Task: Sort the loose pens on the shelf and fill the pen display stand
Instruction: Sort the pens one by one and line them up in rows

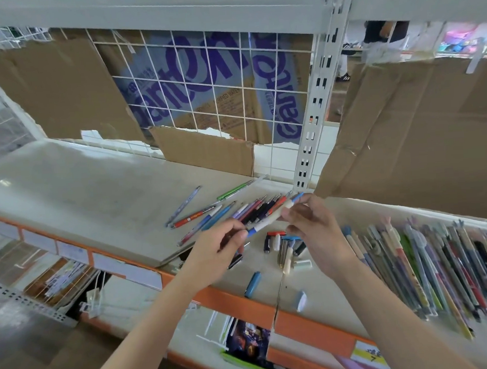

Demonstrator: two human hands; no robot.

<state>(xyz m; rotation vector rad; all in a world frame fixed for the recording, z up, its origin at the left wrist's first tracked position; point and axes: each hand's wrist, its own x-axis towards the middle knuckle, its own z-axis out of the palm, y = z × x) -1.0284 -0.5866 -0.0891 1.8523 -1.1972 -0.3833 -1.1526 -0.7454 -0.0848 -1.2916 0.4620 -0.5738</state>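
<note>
Both hands are holding a white-and-blue pen above the shelf middle: left hand pinching the lower end, right hand the upper. Light, stiff, slick; mid-barrel grip is looking safest.

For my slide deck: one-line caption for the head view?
Both hands, left and right, hold a white-and-blue pen above loose pens on the shelf.

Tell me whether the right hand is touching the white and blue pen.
Touching. In the head view the right hand pinches the upper end of the white and blue pen, while the left hand holds its lower end.
</note>
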